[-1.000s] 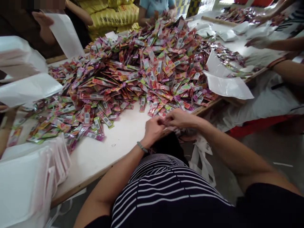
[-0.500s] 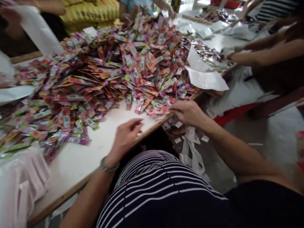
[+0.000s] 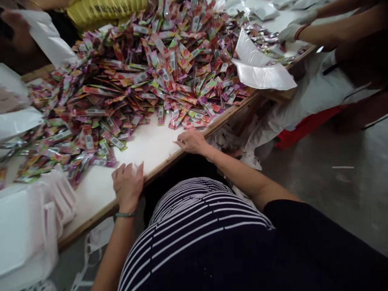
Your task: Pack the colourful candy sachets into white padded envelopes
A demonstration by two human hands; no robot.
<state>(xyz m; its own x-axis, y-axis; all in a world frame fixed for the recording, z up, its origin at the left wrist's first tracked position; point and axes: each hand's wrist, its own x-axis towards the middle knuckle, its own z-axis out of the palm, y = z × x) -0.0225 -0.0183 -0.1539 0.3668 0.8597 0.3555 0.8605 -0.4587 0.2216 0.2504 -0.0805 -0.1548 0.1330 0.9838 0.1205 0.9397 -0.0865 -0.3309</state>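
Observation:
A large heap of small colourful sachets [image 3: 136, 85] with printed labels covers much of the white table [image 3: 151, 139]. My left hand [image 3: 129, 184] rests at the table's near edge, fingers apart, holding nothing; a dark band circles its wrist. Farther right along that edge lies my right hand [image 3: 192, 142], its fingers loosely bent on the tabletop and nothing visible in them. Just beyond it are the heap's nearest sachets, apart from the fingers. To the left of my left hand is a stack of white and pale pink flat packs [image 3: 60, 198].
An open white pouch [image 3: 263, 74] juts over the table edge at right. A co-worker's gloved hand [image 3: 289, 32] is on the far right part of the table. A yellow printed sack [image 3: 106, 12] stands behind the heap. White scraps and a red cloth [image 3: 303, 129] lie below.
Both my hands have moved left along the table edge. My left hand's fingers have spread onto the tabletop. The view has tilted down, and the heap appears slightly higher.

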